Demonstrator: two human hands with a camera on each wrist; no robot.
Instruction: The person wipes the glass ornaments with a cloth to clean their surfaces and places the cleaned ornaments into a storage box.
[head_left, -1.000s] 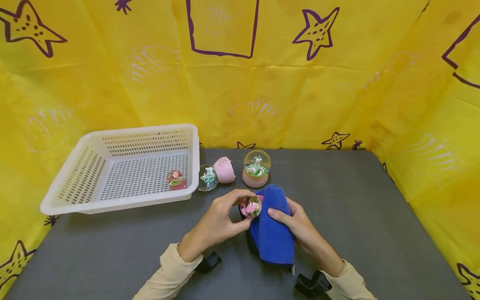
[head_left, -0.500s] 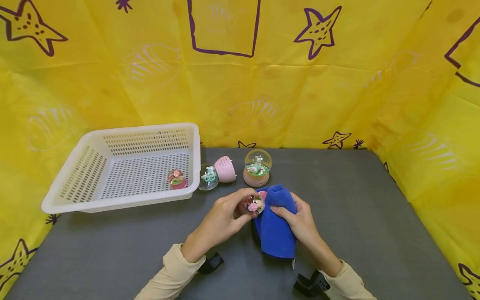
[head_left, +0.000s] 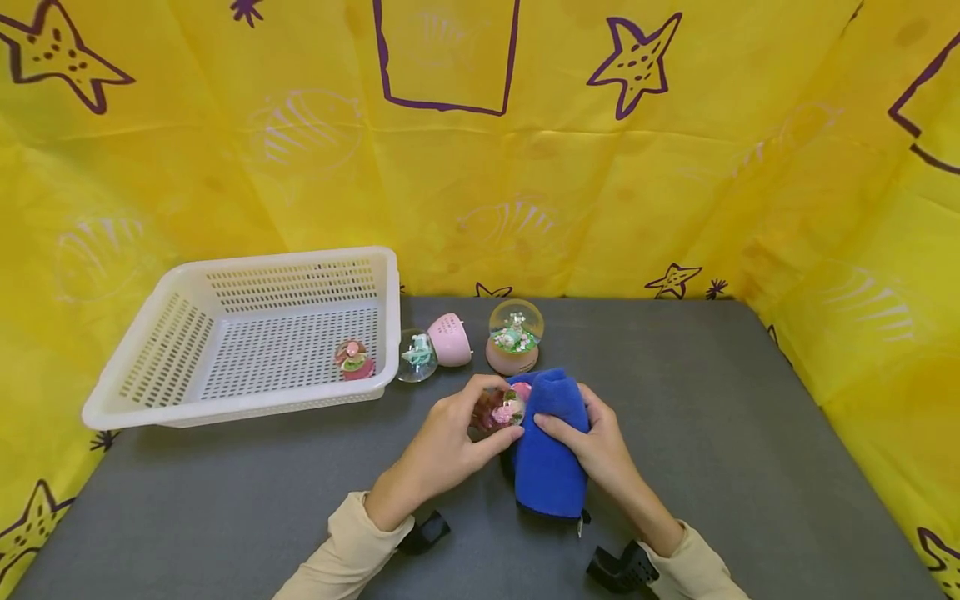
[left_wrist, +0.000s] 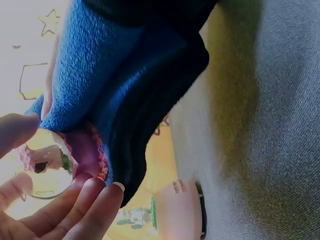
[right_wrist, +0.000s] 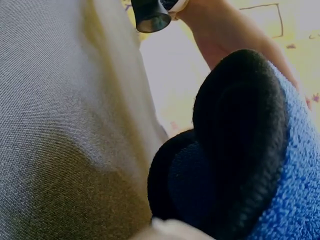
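My left hand holds a small snow globe with pink flowers inside, thumb and fingers curled round it. In the left wrist view the clear ball of this snow globe faces the camera, and its pink base touches the cloth. A folded blue cloth with a dark edge is gripped by my right hand, thumb on its near face. The cloth lies against the globe's right side. In the right wrist view the blue cloth hides most of the right hand's fingers.
Behind the hands a snow globe with a pinkish base stands upright. A pink-based snow globe lies on its side beside the white basket. Inside the basket is a small red-based globe. A yellow patterned sheet surrounds the grey table.
The held snow globe has turned a little in the left hand and shifted slightly right, staying against the cloth. The cloth's lower end has swung slightly. Other things stay put.
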